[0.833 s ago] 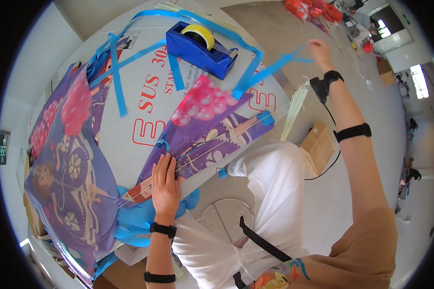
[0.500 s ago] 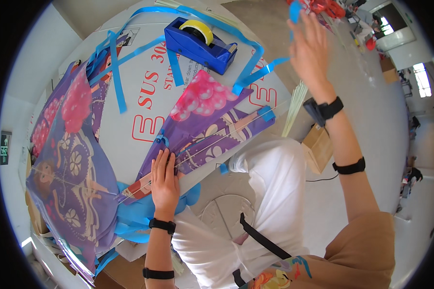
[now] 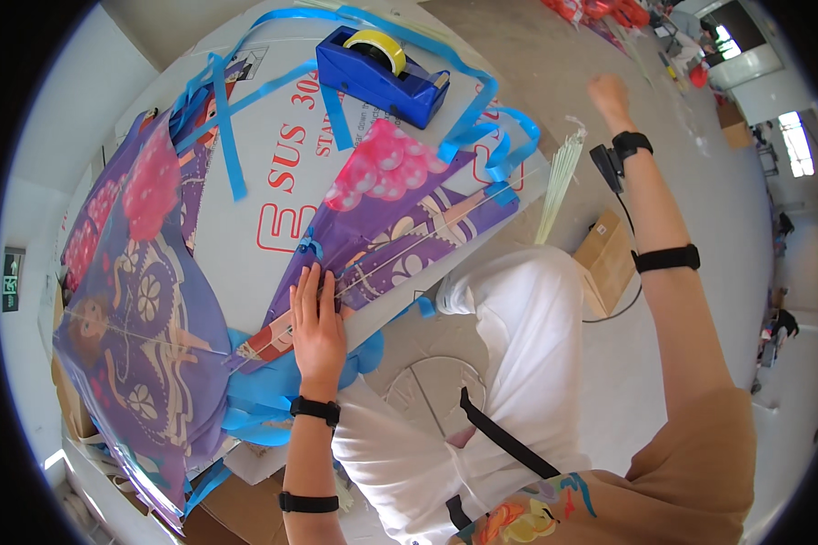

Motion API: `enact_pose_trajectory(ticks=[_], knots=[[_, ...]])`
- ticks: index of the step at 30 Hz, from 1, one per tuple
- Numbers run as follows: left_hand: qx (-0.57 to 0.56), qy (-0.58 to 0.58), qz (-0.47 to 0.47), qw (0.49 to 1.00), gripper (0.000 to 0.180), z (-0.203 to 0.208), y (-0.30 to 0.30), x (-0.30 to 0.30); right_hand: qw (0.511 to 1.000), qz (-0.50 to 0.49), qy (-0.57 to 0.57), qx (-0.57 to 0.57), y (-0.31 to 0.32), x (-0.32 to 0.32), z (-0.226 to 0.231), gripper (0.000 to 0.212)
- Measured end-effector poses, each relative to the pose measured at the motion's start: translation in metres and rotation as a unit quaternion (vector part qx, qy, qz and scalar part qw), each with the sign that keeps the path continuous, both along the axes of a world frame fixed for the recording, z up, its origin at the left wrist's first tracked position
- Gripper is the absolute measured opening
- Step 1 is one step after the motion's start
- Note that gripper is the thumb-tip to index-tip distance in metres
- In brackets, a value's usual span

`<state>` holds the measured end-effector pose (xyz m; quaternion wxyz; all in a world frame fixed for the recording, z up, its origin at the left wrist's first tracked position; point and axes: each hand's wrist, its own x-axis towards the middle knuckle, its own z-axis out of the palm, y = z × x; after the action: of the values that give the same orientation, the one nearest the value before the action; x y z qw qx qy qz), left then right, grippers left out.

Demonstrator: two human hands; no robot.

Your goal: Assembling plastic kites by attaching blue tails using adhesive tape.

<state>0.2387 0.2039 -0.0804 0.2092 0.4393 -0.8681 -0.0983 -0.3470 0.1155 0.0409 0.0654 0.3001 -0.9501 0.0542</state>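
Two bare hands were in view, unequally placed around a folded purple printed sheet (image 3: 359, 232) that lay on the pale board (image 3: 236, 232); clock directions took 12 as the far edge of the view. The left hand (image 3: 318, 322) lay flat on the sheet toward its 8 o'clock end, fingers straight and close together, pressing down from above and pinching nothing that showed. The right hand (image 3: 611, 98) was up in the air at 2 o'clock from the left, well apart from the sheet, with its fingers curled in; whether anything sat inside them could not be told.

The telling relation was the sheet's long axis, which ran from 8 to 2 o'clock. Most of its length stretched from the left hand toward 2 o'clock, with only a short red-and-purple end beyond the hand toward 8. A thin pale line (image 3: 409, 256), string or rod, followed that same axis. The 2 o'clock end appeared nearer the right hand, lying at about 7 to 8 o'clock from it, and a loop of blue ribbon (image 3: 529, 134) curled just beside that end.

Between 12 and 1 o'clock from the left hand stood a blue tape dispenser (image 3: 382, 77) with a yellow roll. Pale thin sticks (image 3: 559, 186) fanned out just past the sheet's far end, and a larger printed purple sheet (image 3: 154, 313) spread at 9 o'clock.
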Motion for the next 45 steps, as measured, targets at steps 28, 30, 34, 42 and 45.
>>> enact_pose_trajectory(ticks=[28, 30, 34, 42, 45], knots=[[-0.012, 0.015, -0.002, 1.0, 0.051, 0.004, 0.001, -0.002, 0.873, 0.339, -0.339, -0.091, 0.023, 0.194, -0.108, 0.022], [-0.014, 0.017, -0.003, 1.0, 0.052, 0.004, 0.001, -0.002, 0.885, 0.324, -0.335, -0.017, 0.03, 0.193, -0.102, 0.019], [-0.004, 0.001, -0.013, 1.0, 0.051, 0.004, -0.001, -0.001, 0.895, 0.345, -0.282, 0.024, 0.049, 0.193, -0.096, 0.018], [-0.005, 0.008, -0.019, 1.0, 0.05, 0.004, -0.002, -0.002, 0.801, 0.095, -0.508, -0.302, 0.053, 0.189, -0.088, 0.037], [-0.011, 0.008, -0.019, 1.0, 0.049, 0.004, -0.002, -0.002, 0.832, 0.102, -0.494, -0.233, 0.056, 0.194, -0.083, 0.047]])
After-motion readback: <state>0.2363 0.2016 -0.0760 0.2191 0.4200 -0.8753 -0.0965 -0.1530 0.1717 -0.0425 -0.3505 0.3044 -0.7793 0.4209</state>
